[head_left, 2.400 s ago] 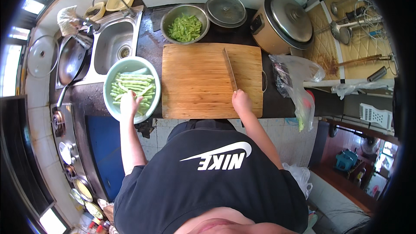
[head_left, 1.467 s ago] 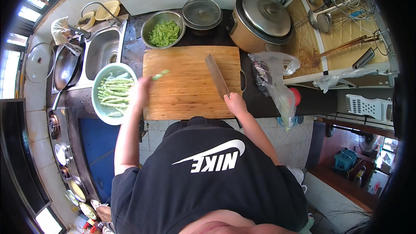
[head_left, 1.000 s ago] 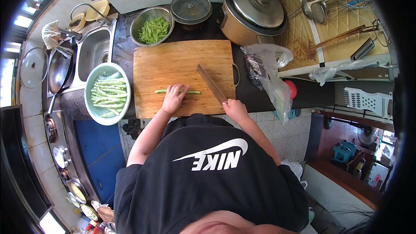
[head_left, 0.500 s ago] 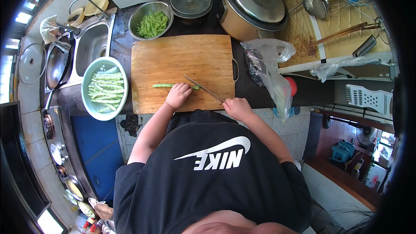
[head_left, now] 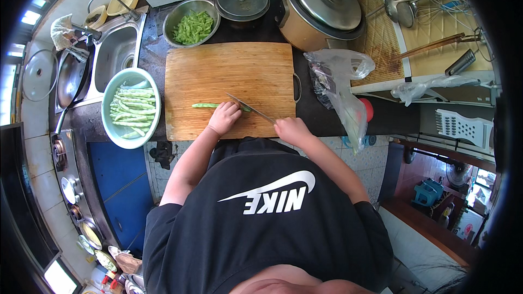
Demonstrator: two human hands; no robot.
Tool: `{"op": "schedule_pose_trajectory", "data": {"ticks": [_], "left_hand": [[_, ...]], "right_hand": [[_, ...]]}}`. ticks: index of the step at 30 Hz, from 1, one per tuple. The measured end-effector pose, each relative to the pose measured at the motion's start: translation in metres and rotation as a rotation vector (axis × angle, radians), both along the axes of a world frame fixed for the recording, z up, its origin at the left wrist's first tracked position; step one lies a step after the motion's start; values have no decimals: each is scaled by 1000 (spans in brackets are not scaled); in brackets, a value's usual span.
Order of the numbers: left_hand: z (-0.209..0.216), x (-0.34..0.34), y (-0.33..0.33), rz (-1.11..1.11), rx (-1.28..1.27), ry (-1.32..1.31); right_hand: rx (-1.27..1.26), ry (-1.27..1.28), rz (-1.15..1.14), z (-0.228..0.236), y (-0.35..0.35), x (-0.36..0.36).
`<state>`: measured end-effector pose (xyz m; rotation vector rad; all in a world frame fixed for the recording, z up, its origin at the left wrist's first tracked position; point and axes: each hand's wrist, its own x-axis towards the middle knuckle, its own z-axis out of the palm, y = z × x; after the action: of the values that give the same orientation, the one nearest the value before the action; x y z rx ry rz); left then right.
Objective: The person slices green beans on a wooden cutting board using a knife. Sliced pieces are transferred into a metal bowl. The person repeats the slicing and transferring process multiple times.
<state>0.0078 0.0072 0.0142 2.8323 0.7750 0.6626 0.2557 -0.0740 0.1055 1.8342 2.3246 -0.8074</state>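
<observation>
A green bean [head_left: 205,105] lies crosswise near the front of the wooden cutting board [head_left: 229,71]. My left hand [head_left: 224,118] is closed over it, pressing it to the board, so its middle is hidden. The bean's right end shows just past my fingers, beside the blade. My right hand [head_left: 291,130] grips the handle of a kitchen knife [head_left: 251,109]. The knife slants away to the left, its blade against the bean's right part close to my left fingertips. Whether the blade has cut through I cannot tell.
Left of the board stands a pale green basin [head_left: 155,110] of whole beans. Behind it, a metal bowl [head_left: 170,22] holds cut green pieces, next to a lidded pot [head_left: 242,0]. A large cooker [head_left: 305,24] and a plastic bag [head_left: 348,103] are on the right; a sink [head_left: 117,54] is far left.
My right hand and the knife have shifted slightly left and forward, with the blade nearer my left fingers. My left hand stays on the bean.
</observation>
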Motion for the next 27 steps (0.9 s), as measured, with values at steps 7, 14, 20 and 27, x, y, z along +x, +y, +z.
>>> {"op": "schedule_pose_trajectory", "data": {"ticks": [7, 14, 20, 27], "left_hand": [[2, 1, 0, 4, -8, -29], [2, 2, 0, 9, -21, -33], [1, 1, 0, 14, -7, -17], [0, 1, 0, 5, 6, -19]], "right_hand": [[-32, 52, -108, -11, 15, -14], [-31, 36, -111, -2, -8, 4], [-15, 39, -77, 5, -9, 4], [-66, 46, -45, 0, 1, 0]]}}
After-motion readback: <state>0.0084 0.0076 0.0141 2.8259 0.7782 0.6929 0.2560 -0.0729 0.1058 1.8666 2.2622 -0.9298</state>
